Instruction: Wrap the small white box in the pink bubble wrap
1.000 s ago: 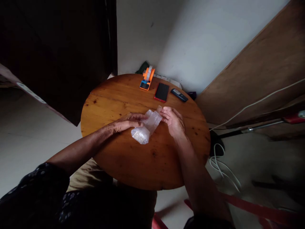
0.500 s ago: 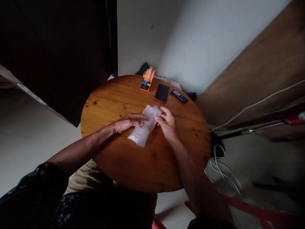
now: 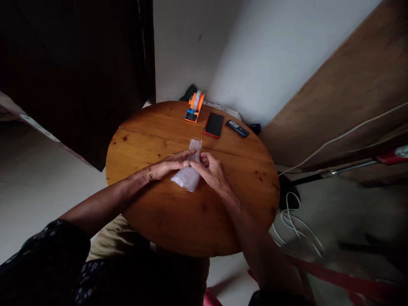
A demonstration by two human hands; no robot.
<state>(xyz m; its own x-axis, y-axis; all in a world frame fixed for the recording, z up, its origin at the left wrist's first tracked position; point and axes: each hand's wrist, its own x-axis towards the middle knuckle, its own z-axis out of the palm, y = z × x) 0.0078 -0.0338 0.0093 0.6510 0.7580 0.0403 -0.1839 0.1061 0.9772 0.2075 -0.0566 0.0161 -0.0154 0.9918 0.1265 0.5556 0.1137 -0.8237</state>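
Observation:
A piece of clear bubble wrap point(image 3: 187, 180) lies slantwise on the round wooden table point(image 3: 204, 225), and its far end stands out beyond my fingers. Across its middle, from the left, reaches my left hand point(image 3: 167, 165), the fingers fairly straight and the thumb pressed on the wrap. My right hand point(image 3: 210, 170) grips the right edge with curled fingers, its thumb laid over the top beside the left fingertips. Both hands hold the wrap down. Whether anything is inside it I cannot tell.
Toward the table's far edge stand an orange and blue tape dispenser point(image 3: 194, 107), a phone with a red edge point(image 3: 213, 125) and a small dark handset point(image 3: 237, 128). A white cable point(image 3: 291, 219) lies coiled on the floor at right. A wall rises behind the table.
My right hand has moved left and nearer over the wrap, its thumb now meeting the left fingertips. The wrap looks narrower, its right side drawn inward.

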